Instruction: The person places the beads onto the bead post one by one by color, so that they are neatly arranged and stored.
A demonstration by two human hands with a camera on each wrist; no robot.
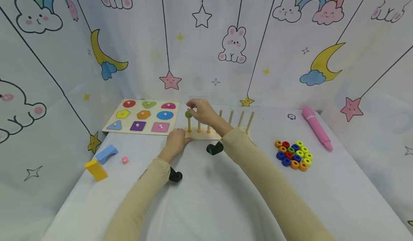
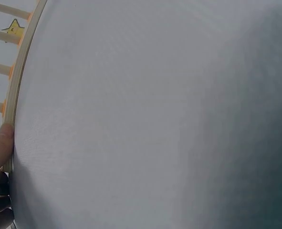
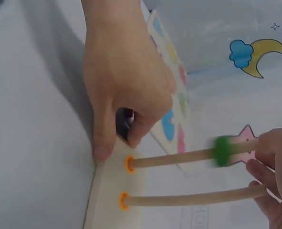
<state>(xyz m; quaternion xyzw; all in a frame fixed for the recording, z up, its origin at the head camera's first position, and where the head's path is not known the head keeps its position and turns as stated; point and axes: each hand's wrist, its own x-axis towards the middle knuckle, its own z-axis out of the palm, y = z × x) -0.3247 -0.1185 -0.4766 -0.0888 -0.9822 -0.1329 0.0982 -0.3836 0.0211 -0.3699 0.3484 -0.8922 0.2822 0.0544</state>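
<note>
A wooden peg stand with upright rods and orange collars stands near the back of the table. My left hand grips the left end of its base, thumb along the front edge and fingers round the end, as the left wrist view also shows the thumb on the wood. A green ring, blurred, encircles the leftmost rod partway down from the tip. My right hand is at the top of that rod, its bent fingers apart from the ring in the right wrist view.
Left of the stand lies a shape puzzle board. Blue and yellow blocks and a small pink piece sit at the left. Several coloured rings cluster at the right, beside a pink stick-like toy.
</note>
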